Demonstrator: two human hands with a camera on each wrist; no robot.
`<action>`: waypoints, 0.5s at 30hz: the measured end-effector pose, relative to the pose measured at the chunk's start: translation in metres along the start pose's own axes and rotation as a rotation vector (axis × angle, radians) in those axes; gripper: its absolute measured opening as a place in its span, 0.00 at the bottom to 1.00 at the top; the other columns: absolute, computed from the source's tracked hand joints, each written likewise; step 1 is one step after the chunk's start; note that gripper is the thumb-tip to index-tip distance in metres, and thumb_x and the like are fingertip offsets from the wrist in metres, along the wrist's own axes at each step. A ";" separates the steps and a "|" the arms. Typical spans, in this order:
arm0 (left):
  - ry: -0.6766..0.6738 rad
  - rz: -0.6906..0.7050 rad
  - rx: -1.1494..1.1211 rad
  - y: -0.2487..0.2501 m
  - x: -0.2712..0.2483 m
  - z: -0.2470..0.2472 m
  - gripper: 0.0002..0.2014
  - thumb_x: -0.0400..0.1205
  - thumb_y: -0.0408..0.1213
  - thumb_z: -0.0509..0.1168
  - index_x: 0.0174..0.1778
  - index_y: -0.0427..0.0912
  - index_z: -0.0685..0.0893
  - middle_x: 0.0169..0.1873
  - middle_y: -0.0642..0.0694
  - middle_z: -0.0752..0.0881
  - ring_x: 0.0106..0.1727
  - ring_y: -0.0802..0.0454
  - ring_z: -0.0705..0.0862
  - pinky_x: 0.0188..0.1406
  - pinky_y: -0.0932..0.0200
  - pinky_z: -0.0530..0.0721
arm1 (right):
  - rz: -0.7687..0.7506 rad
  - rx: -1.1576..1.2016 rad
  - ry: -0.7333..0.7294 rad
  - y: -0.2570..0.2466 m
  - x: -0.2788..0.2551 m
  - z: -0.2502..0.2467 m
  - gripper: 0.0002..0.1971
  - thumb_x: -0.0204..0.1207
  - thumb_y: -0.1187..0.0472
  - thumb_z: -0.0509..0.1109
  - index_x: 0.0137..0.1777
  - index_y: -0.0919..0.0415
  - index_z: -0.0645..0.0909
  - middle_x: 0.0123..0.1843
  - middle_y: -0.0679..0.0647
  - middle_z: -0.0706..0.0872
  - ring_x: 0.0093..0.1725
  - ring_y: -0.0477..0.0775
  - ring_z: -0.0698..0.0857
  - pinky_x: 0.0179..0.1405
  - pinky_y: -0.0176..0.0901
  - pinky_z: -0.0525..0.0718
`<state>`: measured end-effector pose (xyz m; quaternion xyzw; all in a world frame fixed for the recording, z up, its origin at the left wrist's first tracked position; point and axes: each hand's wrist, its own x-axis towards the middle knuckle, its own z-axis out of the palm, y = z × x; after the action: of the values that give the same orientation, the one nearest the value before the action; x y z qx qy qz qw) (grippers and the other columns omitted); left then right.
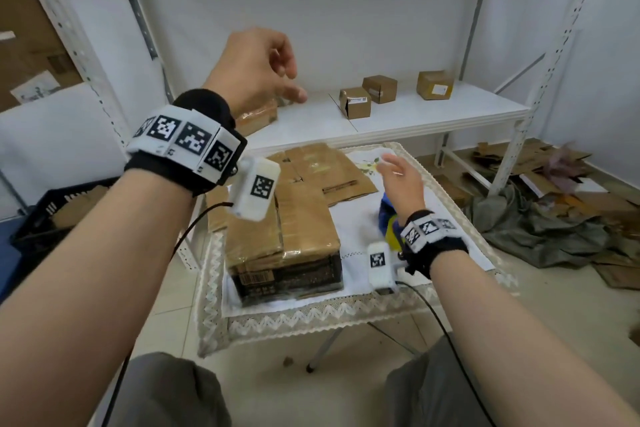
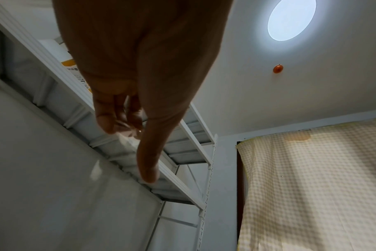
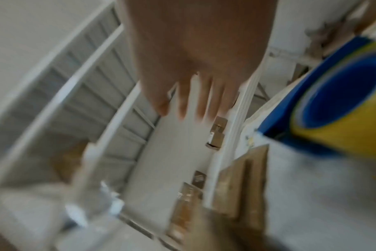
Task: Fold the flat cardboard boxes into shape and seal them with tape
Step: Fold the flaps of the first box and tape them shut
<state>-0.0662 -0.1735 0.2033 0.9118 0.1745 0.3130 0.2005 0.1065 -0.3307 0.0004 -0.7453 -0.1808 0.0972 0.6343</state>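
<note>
Hovering high above the table's (image 1: 460, 218) left edge, the left hand (image 1: 254, 71) is raised with its fingers (image 2: 105, 117) loosely curled and nothing between them, the thumb sticking out straight; the right hand (image 1: 401, 180) hangs lower over the table's right side, fingers (image 3: 195, 100) straight and spread, touching nothing; the right wrist view is blurred, so finer detail of that hand cannot be told. Below and between both hands, a taped cardboard box (image 1: 287, 246) stands at the table's near left corner, well apart from either set of fingertips; behind it, toward the far edge, flat cardboard sheets (image 1: 332, 166) lie spread on the white cloth, just left of the right hand's fingertips. A blue and yellow tape roll (image 1: 389, 222) sits under the right wrist, near the table's right edge, behind the fingers and not held. On the white shelf (image 1: 433, 111) beyond the table stand three small folded boxes (image 1: 379, 88); loose cardboard scraps (image 1: 554, 184) lie on the floor at right.
</note>
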 end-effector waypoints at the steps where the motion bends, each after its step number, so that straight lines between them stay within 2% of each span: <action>1: 0.002 -0.004 0.007 -0.001 0.000 -0.001 0.17 0.67 0.37 0.86 0.45 0.40 0.87 0.33 0.52 0.80 0.32 0.61 0.76 0.27 0.80 0.73 | 0.000 0.233 -0.189 -0.015 -0.007 0.004 0.20 0.85 0.47 0.70 0.70 0.58 0.83 0.70 0.63 0.86 0.67 0.60 0.87 0.69 0.47 0.83; 3: 0.007 -0.016 0.012 -0.001 0.000 -0.005 0.18 0.66 0.38 0.86 0.45 0.41 0.87 0.34 0.52 0.80 0.32 0.60 0.76 0.30 0.77 0.74 | 0.015 0.420 -0.533 -0.041 -0.022 0.010 0.31 0.81 0.36 0.63 0.73 0.58 0.80 0.67 0.64 0.87 0.64 0.62 0.89 0.67 0.53 0.86; 4: 0.012 -0.023 0.013 -0.002 0.000 -0.007 0.18 0.67 0.38 0.86 0.46 0.41 0.86 0.34 0.52 0.80 0.33 0.60 0.76 0.33 0.74 0.76 | 0.002 0.409 -0.621 -0.048 -0.028 0.013 0.33 0.79 0.35 0.63 0.75 0.59 0.78 0.67 0.65 0.87 0.64 0.64 0.89 0.67 0.56 0.86; 5: 0.015 -0.027 0.015 -0.004 0.000 -0.010 0.18 0.67 0.39 0.86 0.46 0.41 0.86 0.35 0.52 0.80 0.34 0.59 0.76 0.36 0.70 0.78 | -0.018 0.400 -0.688 -0.052 -0.031 0.018 0.31 0.80 0.38 0.67 0.75 0.59 0.78 0.65 0.64 0.87 0.62 0.64 0.90 0.66 0.57 0.87; 7: 0.022 -0.041 0.025 -0.006 0.001 -0.017 0.18 0.68 0.39 0.85 0.48 0.40 0.86 0.39 0.49 0.82 0.37 0.56 0.77 0.40 0.65 0.79 | -0.043 0.411 -0.699 -0.052 -0.035 0.027 0.24 0.77 0.54 0.76 0.71 0.61 0.80 0.57 0.60 0.88 0.53 0.61 0.91 0.58 0.55 0.89; 8: 0.023 -0.048 0.030 -0.008 0.001 -0.021 0.18 0.68 0.38 0.85 0.49 0.40 0.86 0.40 0.48 0.82 0.38 0.55 0.77 0.40 0.64 0.79 | -0.042 0.431 -0.670 -0.048 -0.035 0.030 0.22 0.75 0.62 0.78 0.69 0.63 0.80 0.52 0.58 0.88 0.49 0.60 0.90 0.56 0.54 0.89; 10: 0.019 -0.062 0.054 -0.012 0.004 -0.027 0.17 0.70 0.38 0.84 0.49 0.41 0.86 0.40 0.50 0.82 0.38 0.56 0.78 0.40 0.64 0.79 | -0.034 0.467 -0.644 -0.041 -0.038 0.036 0.20 0.77 0.72 0.76 0.68 0.65 0.79 0.45 0.58 0.88 0.45 0.59 0.89 0.53 0.52 0.89; 12: 0.005 -0.070 0.099 -0.018 0.007 -0.030 0.14 0.73 0.36 0.82 0.50 0.41 0.86 0.40 0.52 0.81 0.38 0.58 0.79 0.37 0.67 0.77 | -0.011 0.502 -0.657 -0.038 -0.045 0.040 0.19 0.79 0.76 0.72 0.67 0.66 0.78 0.43 0.59 0.88 0.44 0.59 0.89 0.51 0.52 0.91; 15: -0.020 -0.086 0.192 -0.029 0.013 -0.030 0.11 0.76 0.33 0.79 0.52 0.42 0.87 0.47 0.49 0.84 0.46 0.54 0.81 0.36 0.67 0.75 | 0.065 0.498 -0.715 -0.042 -0.056 0.049 0.18 0.78 0.76 0.72 0.66 0.64 0.78 0.46 0.60 0.88 0.45 0.58 0.89 0.55 0.53 0.91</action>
<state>-0.0813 -0.1347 0.2182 0.9216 0.2404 0.2769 0.1273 0.0309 -0.3022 0.0279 -0.4943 -0.3364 0.4098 0.6889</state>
